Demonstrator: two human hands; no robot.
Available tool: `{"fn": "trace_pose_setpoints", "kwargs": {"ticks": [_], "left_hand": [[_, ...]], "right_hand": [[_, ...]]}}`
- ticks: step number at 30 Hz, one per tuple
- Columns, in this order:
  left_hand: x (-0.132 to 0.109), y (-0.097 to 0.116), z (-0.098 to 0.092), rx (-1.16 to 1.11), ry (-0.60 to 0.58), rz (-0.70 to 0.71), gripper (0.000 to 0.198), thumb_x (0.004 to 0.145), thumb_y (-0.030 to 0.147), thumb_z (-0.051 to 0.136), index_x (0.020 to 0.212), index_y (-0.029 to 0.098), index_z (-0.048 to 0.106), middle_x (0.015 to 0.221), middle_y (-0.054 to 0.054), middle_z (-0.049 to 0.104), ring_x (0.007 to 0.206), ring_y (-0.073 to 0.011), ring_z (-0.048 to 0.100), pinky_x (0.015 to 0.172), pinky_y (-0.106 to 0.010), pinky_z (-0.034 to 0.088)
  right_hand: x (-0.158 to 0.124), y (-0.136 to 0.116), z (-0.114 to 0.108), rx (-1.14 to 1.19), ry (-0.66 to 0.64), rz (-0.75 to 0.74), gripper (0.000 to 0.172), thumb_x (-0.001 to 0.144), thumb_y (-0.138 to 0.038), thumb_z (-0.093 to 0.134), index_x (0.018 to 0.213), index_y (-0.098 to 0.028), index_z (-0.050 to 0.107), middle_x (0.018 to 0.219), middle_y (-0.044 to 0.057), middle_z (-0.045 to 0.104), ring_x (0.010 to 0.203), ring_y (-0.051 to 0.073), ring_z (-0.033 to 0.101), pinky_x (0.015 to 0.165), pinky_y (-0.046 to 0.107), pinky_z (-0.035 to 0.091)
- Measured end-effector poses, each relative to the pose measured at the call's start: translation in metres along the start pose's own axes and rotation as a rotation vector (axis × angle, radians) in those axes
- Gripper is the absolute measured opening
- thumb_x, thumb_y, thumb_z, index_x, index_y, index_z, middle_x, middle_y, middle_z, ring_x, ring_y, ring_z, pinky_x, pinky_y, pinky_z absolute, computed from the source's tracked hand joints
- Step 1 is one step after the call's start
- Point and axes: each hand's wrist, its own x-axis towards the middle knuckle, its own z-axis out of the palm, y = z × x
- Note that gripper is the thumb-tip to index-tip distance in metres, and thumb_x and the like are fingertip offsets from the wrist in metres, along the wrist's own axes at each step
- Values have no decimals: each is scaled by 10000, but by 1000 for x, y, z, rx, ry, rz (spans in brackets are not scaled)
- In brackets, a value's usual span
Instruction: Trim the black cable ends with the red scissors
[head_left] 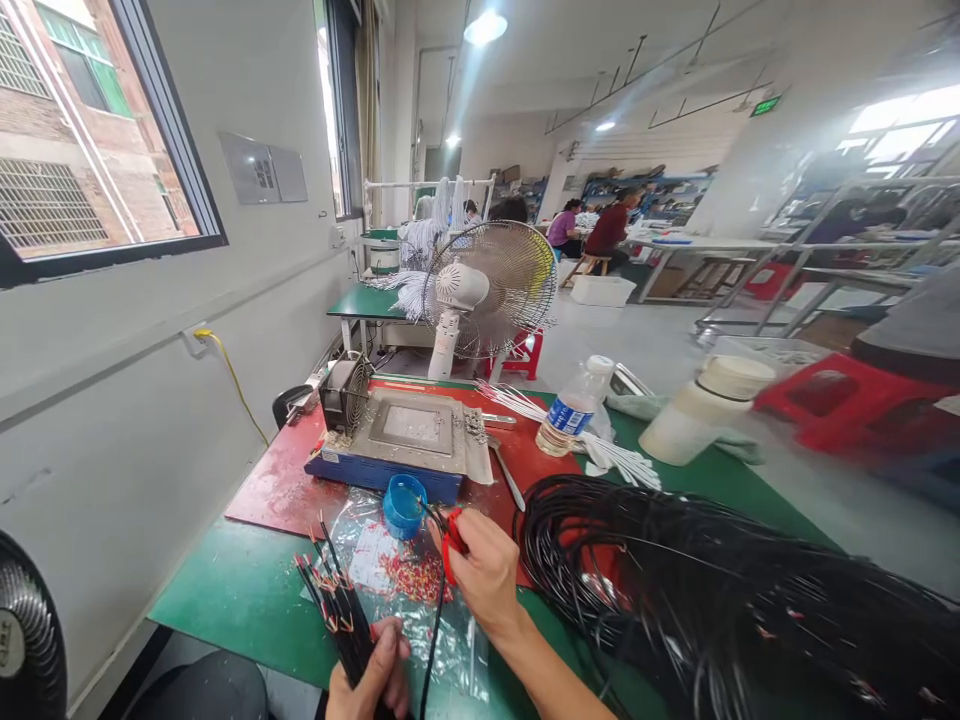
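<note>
My left hand [371, 672] is closed round a bundle of black cables [346, 625], whose stripped ends fan upward with red insulation and bare copper showing. My right hand [484, 562] is closed on a red-handled tool [452, 545], mostly hidden by the fingers; its exact kind does not show. A single black cable [435, 635] runs from below up to that tool. Just beyond its tip stands a small blue cup [405, 506]. Red and yellowish insulation scraps [416, 577] lie scattered between my hands on a clear plastic sheet [457, 640].
A large heap of black cables [675, 570] covers the right of the table. Behind the cup sits a blue-based device with a dusty plate [412, 424]. A fan [487, 285], a liquid-filled bottle [574, 410], a pale flask [697, 415] and white wires [622, 462] stand or lie farther back.
</note>
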Motion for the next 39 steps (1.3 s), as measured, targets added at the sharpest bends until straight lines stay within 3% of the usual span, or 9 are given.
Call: {"fn": "trace_pose_setpoints", "kwargs": {"ticks": [5,10,15,19,24,26,29,32,39], "left_hand": [[-5,5,7,7,75,25,490,496,497,805,767,97,724,592,-61,627,336,-48,379,312,-196,297],[-10,10,13,10,102,-41,431,525,468,800,761,113,737,398,21,507,359,-89,412,369,-218,333],[-14,18,15,-206,132,-202,422,401,363,873,736,145,739,612,-38,664,540,-143,570,508,-230,464],[-15,25,11,-271,99,-319,371,412,330,882,684,139,716,551,-3,610,483,-94,511,469,-194,419],[-8,23,3,-105,66,-181,354,554,441,798,531,131,629,355,71,371,364,-52,317,396,-180,299],[-5,19,0,14,96,-118,370,552,457,793,562,118,645,359,67,376,374,-49,309,399,-175,267],[-2,14,-3,97,116,-76,384,527,463,802,566,115,646,370,66,372,380,-46,302,398,-175,236],[-3,12,-1,86,137,-76,411,476,457,825,631,106,675,384,65,389,380,-48,304,398,-183,242],[-5,9,1,105,226,-58,581,396,479,846,801,89,697,434,31,511,382,-64,358,386,-198,271]], "right_hand": [[-18,-20,-10,90,70,-202,217,809,-85,413,800,-155,618,553,7,507,549,140,433,527,265,295],[-44,-36,-12,174,5,-254,183,857,-155,430,840,-156,612,565,18,540,533,145,461,507,281,293],[-57,-46,-13,173,-47,-368,201,875,-159,412,922,-139,607,611,43,612,546,162,505,513,300,307],[-59,-49,-20,128,-131,-422,253,874,-155,387,1007,-130,601,653,50,641,537,166,516,488,301,307],[-63,-41,-31,104,-238,-154,223,812,-303,525,980,-181,604,739,55,642,626,188,559,545,289,384],[-66,-36,-35,137,-314,23,232,753,-358,599,902,-180,613,776,67,638,679,201,575,584,282,414],[-66,-34,-39,322,-605,307,168,801,-343,545,787,-194,623,756,34,628,677,163,573,600,237,411],[-64,-37,-41,529,-815,527,266,828,-394,510,734,-177,631,695,5,586,651,133,518,589,215,368],[-67,-41,-34,930,-924,761,470,792,-590,497,744,-137,614,555,-51,338,488,68,299,448,196,216]]}}
